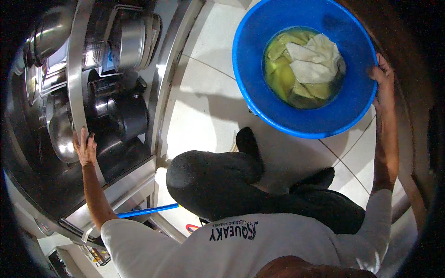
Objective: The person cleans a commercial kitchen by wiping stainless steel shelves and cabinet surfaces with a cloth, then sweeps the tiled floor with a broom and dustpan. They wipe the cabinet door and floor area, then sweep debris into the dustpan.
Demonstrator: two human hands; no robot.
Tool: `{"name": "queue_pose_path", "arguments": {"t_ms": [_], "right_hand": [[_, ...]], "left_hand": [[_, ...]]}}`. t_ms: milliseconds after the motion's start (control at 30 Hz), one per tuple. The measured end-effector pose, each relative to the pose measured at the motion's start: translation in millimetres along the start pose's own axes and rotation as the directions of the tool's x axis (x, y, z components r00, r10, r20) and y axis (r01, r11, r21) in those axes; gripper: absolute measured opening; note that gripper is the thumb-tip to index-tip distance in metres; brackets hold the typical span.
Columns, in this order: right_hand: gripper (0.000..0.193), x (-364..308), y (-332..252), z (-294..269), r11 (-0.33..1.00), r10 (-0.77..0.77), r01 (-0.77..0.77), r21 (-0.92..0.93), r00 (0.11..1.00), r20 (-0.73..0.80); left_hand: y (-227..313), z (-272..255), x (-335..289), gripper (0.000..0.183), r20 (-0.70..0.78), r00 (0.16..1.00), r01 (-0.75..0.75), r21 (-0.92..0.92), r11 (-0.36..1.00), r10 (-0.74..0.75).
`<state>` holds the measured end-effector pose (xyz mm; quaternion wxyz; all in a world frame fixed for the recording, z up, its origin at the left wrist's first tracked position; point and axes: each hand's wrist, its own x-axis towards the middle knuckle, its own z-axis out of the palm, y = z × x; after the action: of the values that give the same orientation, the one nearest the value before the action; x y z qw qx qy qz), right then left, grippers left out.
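Observation:
My right hand (384, 82) grips the rim of a large blue tub (250, 51) at the right side, fingers curled over its edge. In the tub, a pale wet cloth (315, 58) lies bunched in yellowish-green water (280, 76). Far to the left, my left hand (85, 147) rests with spread fingers against a steel upright (78, 78) on the front of a metal shelf unit. It holds nothing. Close beside that hand is a rounded steel bowl or pan (63, 132).
Steel pots (131, 44) and a dark pot (130, 118) fill the shelves at left. Pale floor tiles (201, 97) lie between shelves and tub. My bent, dark-trousered legs (218, 180) are below the tub. A blue bar (148, 211) sits near my left elbow.

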<state>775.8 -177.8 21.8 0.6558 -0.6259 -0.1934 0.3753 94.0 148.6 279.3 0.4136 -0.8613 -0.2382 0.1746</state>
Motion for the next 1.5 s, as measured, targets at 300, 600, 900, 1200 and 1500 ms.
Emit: {"name": "queue_pose_path", "arguments": {"t_ms": [300,600,900,1200,1500], "right_hand": [[0.052,-17,-21,-28,0.800,-0.161,0.155,-0.580,0.986,0.043],[0.049,14,-50,23,0.546,-0.179,0.127,-0.828,0.983,0.032],[0.048,5,-38,16,0.569,-0.216,0.117,-0.814,0.976,-0.011],[0.052,3,-44,24,0.738,-0.130,0.028,-0.674,0.986,-0.102],[0.049,4,-44,18,0.549,-0.206,0.106,-0.829,0.979,-0.012]], "left_hand": [[228,-10,132,0.030,-0.188,0.982,-0.064,-0.417,0.907,-0.017],[338,164,244,0.028,0.368,0.913,0.365,-0.540,0.758,-0.178],[355,209,294,0.022,0.410,0.819,0.574,-0.547,0.610,-0.402],[346,253,296,0.027,0.079,0.950,0.304,-0.458,0.835,-0.302],[367,318,326,0.028,0.234,0.891,0.441,-0.652,0.616,-0.390]]}}
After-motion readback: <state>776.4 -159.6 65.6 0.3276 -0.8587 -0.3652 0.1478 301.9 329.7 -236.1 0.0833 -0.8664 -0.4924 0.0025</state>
